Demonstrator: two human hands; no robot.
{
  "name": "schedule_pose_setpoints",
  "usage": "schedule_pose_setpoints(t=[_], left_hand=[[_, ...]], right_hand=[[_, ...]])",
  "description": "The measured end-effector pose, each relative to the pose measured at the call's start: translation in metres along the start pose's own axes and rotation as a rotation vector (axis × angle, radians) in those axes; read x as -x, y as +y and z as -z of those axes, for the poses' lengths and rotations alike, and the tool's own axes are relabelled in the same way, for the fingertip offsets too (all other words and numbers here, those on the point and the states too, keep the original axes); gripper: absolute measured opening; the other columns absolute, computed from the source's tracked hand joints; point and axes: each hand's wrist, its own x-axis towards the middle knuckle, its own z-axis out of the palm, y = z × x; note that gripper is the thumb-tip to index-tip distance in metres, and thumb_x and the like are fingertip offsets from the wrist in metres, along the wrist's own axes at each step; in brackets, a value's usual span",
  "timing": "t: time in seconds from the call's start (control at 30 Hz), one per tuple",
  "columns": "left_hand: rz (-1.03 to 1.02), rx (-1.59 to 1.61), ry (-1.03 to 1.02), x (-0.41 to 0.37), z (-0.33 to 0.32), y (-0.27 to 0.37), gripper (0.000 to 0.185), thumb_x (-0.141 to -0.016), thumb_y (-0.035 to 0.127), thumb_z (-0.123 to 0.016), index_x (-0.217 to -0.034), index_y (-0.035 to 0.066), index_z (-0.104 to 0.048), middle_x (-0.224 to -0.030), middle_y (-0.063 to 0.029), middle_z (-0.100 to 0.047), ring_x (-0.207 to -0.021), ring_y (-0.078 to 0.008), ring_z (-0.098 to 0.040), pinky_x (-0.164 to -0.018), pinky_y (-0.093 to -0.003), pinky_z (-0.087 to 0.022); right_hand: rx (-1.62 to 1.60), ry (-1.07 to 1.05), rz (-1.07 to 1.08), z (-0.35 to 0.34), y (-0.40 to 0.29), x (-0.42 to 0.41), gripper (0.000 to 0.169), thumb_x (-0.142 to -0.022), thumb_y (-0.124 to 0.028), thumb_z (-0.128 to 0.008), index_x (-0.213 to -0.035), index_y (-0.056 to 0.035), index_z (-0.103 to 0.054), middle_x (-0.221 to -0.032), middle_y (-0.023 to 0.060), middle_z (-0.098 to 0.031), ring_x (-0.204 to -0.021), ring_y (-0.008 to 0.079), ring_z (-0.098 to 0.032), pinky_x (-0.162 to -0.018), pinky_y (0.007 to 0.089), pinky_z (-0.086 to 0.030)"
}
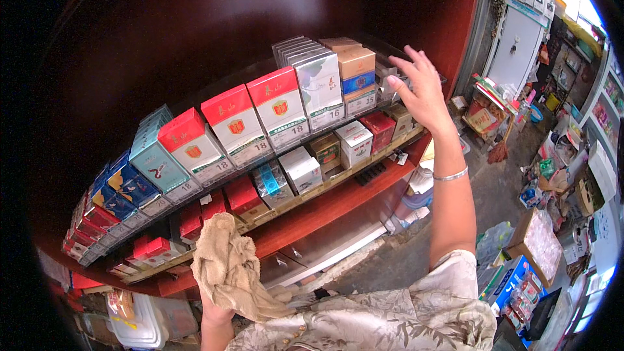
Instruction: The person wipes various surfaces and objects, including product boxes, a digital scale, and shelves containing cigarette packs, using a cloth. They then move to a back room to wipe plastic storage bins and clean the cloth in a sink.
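My left hand (216,311) grips a crumpled tan terry cloth (225,263), which covers most of its fingers. It is in front of the lower row at the left. My right hand (418,91) is raised at the right end of the upper display rack, fingers spread and holding nothing. Beside it is a clear plastic slot (386,83) and a gold cigarette pack with a blue band (359,70). Whether the fingers touch the rack I cannot tell. Red-and-white cigarette packs (277,102), a white pack (319,83) and pale teal packs (158,161) fill the tilted upper row.
A dark red wooden cabinet (312,226) surrounds the rack. Smaller boxes, among them a silver-white one (300,170), line the lower shelf. On the floor at right are a broom (499,151) and an open cardboard box (536,243). A white plastic bin (139,324) stands lower left.
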Motion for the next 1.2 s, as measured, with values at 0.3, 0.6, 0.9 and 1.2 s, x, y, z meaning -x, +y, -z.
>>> schedule_pose_setpoints(t=[0.3,0.6,0.9,1.2], left_hand=[[-0.018,-0.005,0.016,0.003,-0.001,0.0,0.097,-0.069,0.02,-0.083,-0.145,0.005,-0.025,-0.139,-0.0157,-0.043,-0.122,-0.0292,-0.052,-0.098,-0.0433,-0.048],[0.009,-0.001,-0.024,0.0,0.003,-0.003,0.091,-0.072,0.022,-0.082,-0.145,0.005,-0.03,-0.139,-0.014,-0.045,-0.123,-0.0256,-0.052,-0.101,-0.0394,-0.046],[-0.069,-0.073,-0.101,-0.003,0.026,-0.009,0.104,-0.066,0.032,-0.087,-0.147,0.004,-0.028,-0.143,-0.0132,-0.041,-0.12,-0.027,-0.052,-0.098,-0.0421,-0.047],[0.154,-0.018,-0.125,0.032,0.044,-0.035,0.095,-0.075,0.01,-0.077,-0.149,0.006,-0.017,-0.146,-0.0107,-0.037,-0.135,-0.0241,-0.038,-0.112,-0.0418,-0.03]], right_hand=[[-0.252,-0.07,0.082,0.01,-0.003,-0.003,0.029,-0.093,-0.031,-0.058,-0.105,-0.0044,-0.063,-0.101,0.0143,-0.066,-0.107,0.032,-0.058,-0.112,0.0468,-0.027],[-0.199,0.064,0.023,0.006,0.003,-0.004,0.046,-0.091,-0.039,-0.06,-0.125,-0.008,-0.059,-0.134,0.0222,-0.049,-0.127,0.0374,-0.044,-0.108,0.0436,-0.032],[-0.095,0.186,-0.004,0.002,0.012,0.002,0.039,-0.095,-0.021,-0.058,-0.127,-0.0003,-0.054,-0.129,0.0162,-0.054,-0.121,0.0292,-0.05,-0.105,0.0379,-0.036],[-1.018,-0.425,0.421,-0.039,-0.229,0.174,0.091,-0.058,-0.054,-0.085,-0.135,-0.0201,-0.05,-0.152,0.025,-0.022,-0.141,0.046,-0.021,-0.11,0.0578,-0.028]])
